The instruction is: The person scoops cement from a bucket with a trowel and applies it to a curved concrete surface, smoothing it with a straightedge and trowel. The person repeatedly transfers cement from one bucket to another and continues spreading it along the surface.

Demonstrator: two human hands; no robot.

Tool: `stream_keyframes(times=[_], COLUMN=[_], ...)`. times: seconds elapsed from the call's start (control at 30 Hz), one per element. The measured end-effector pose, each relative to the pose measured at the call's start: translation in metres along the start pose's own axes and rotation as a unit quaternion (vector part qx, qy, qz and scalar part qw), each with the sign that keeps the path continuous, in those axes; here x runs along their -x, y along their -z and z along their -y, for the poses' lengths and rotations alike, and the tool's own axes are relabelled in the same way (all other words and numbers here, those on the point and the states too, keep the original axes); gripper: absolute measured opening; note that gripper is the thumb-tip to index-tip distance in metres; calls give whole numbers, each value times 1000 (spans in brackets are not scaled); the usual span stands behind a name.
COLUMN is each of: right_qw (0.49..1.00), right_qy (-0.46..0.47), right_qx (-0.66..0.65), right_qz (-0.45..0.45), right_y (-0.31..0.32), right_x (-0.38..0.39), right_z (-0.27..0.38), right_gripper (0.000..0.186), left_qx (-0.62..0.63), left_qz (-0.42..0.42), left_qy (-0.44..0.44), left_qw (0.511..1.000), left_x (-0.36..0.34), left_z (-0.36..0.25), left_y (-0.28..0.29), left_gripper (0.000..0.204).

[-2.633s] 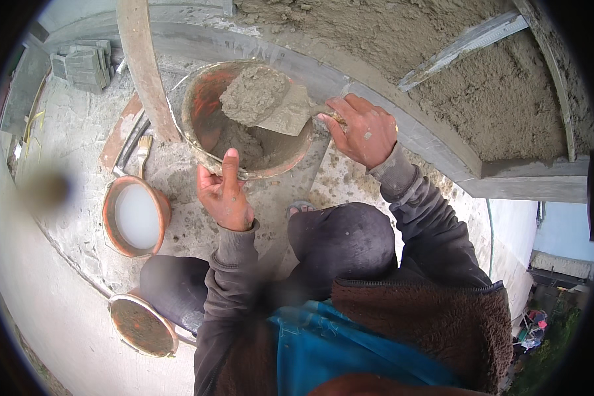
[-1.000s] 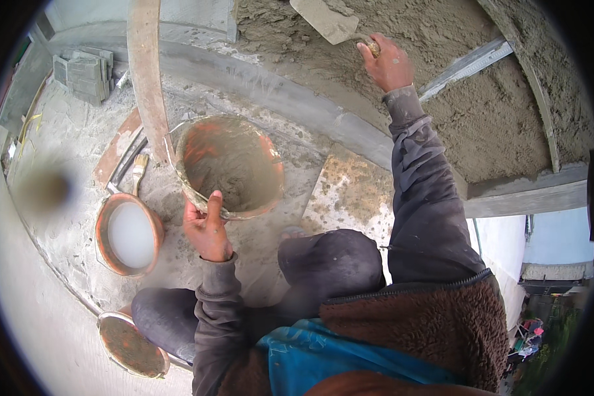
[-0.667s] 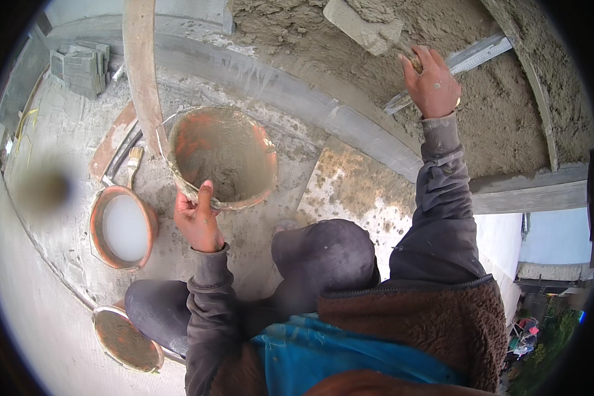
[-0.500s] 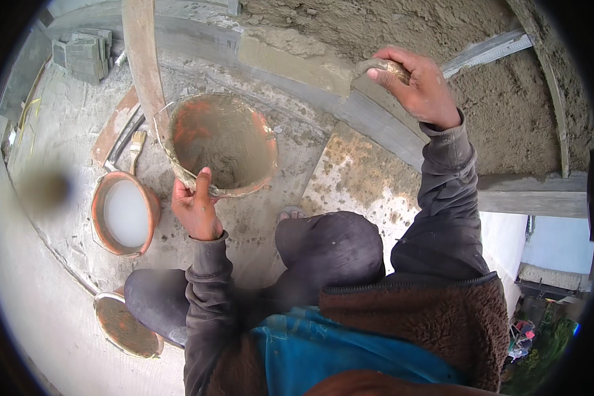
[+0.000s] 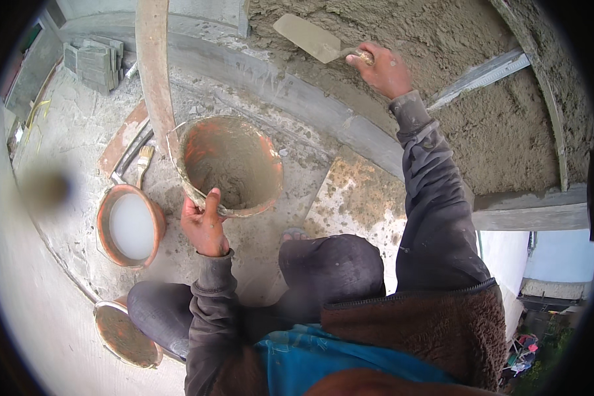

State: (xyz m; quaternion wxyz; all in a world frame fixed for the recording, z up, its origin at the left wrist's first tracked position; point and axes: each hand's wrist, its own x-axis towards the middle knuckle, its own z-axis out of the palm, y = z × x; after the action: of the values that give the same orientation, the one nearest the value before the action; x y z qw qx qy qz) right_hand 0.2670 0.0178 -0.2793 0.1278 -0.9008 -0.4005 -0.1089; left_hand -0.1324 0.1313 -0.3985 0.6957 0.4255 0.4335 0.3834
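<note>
My right hand (image 5: 384,70) is closed round the handle of a trowel (image 5: 308,37). The trowel's flat blade points left and lies over the rough grey mortar surface (image 5: 435,33) at the upper right; whether it touches cannot be made out. My left hand (image 5: 206,223) grips the near rim of an orange bucket (image 5: 270,155), thumb on the inside. Grey wet mortar (image 5: 228,175) coats the bucket's walls and fills its bottom.
Left of the bucket stand a smaller pot (image 5: 157,221) of whitish liquid and a paintbrush (image 5: 144,162). Another mortar-smeared bucket (image 5: 129,333) is at lower left. A long board (image 5: 153,66) leans behind, near stacked grey tiles (image 5: 94,65). A metal strip (image 5: 482,76) crosses the mortar.
My right hand has moved the trowel up and left, off the ledge's edge and over the mortar surface. My left hand stays on the bucket rim. The whole view has shifted slightly.
</note>
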Motion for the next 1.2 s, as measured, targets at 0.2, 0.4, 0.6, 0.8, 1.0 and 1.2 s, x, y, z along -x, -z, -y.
stream_keyframes(times=[0.2, 0.4, 0.6, 0.8, 1.0, 1.2], right_qw=[996, 991, 986, 966, 952, 855], right_qy=[-83, -110, -78, -49, 98, 174], right_qx=[-2, -54, -3, 135, 90, -421], right_qz=[33, -44, -148, -214, -275, 249], right_y=[-60, -24, 21, 76, 138, 182], right_x=[-40, -24, 9, 49, 74, 35], right_z=[41, 33, -16, -42, 23, 52], right_gripper=[51, 45, 43, 34, 27, 31], left_qx=[24, 28, 23, 16, 16, 32], left_qz=[17, 32, 22, 24, 20, 12], left_qy=[5, 14, -7, -4, 2, 13], left_qw=[1000, 999, 999, 1000, 1000, 999], left_x=[7, 3, 3, 3, 3, -3], left_z=[-5, -1, 0, 2, 4, 6], left_y=[-7, 4, 3, -3, -4, -2], left_gripper=[22, 33, 20, 16, 14, 16])
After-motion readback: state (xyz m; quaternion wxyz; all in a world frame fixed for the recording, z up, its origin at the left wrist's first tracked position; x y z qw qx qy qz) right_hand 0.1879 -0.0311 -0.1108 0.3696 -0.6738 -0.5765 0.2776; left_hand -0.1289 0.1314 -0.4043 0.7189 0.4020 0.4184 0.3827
